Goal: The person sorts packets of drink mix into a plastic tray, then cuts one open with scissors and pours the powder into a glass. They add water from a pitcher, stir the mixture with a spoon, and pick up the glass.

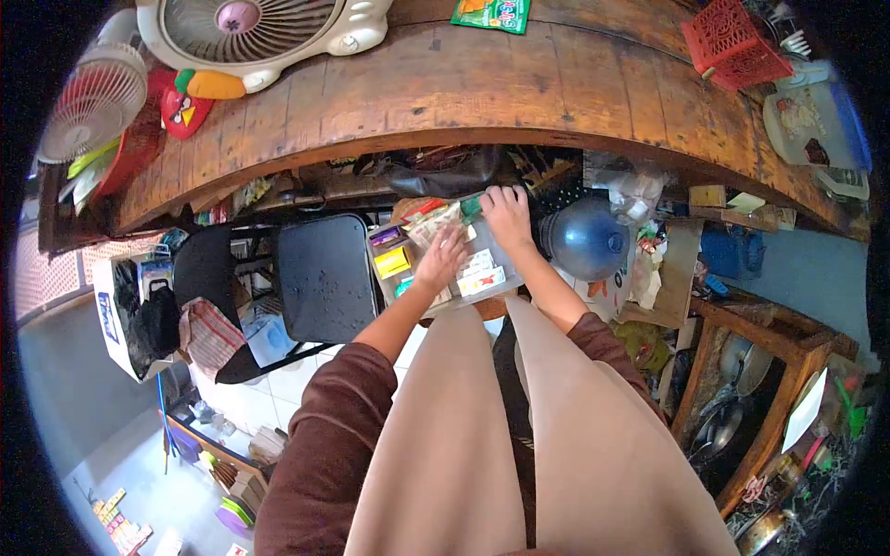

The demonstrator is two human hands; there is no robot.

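Observation:
A clear plastic tub (498, 289) holding small boxes and packets sits in front of my knees. My left hand (443, 259) reaches into it, fingers stretched over some pale packets (428, 225). My right hand (506, 218) is at the tub's far right corner, its fingers curled around the end of a green packet (471, 206). Left of my left hand lie a yellow box (391, 262) and a purple box (385, 236). White boxes (480, 271) with printed labels lie near the tub's near right side. The undersides of both hands are hidden.
A wooden counter (417, 97) curves across above the tub, with a fan (264, 28) on it. To the left stands a black folding chair (324, 276). A blue water jug (586, 239) is close to my right forearm. A wooden rack (742, 398) with pans stands further right.

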